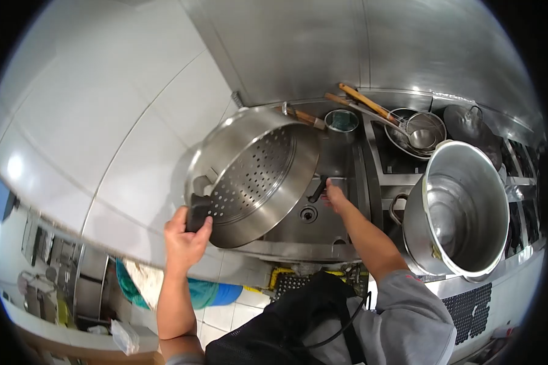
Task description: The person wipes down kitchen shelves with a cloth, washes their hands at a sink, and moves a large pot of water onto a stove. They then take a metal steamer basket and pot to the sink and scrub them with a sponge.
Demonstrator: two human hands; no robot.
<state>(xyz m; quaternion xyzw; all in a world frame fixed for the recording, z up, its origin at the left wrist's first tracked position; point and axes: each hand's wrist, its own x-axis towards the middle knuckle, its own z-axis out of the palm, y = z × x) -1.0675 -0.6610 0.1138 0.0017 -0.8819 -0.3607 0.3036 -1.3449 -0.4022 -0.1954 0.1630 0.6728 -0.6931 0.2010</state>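
In the head view, my left hand (189,237) is closed around the dark side handle (198,213) of a large steel pan with a perforated base (256,176). The pan is tilted, its open side towards me, above the left part of the metal basin (280,230). My right hand (333,197) is at a black handle (317,189) by the pan's right edge; I cannot tell whether my fingers close on it. Near my right arm stands a deep pot (466,210).
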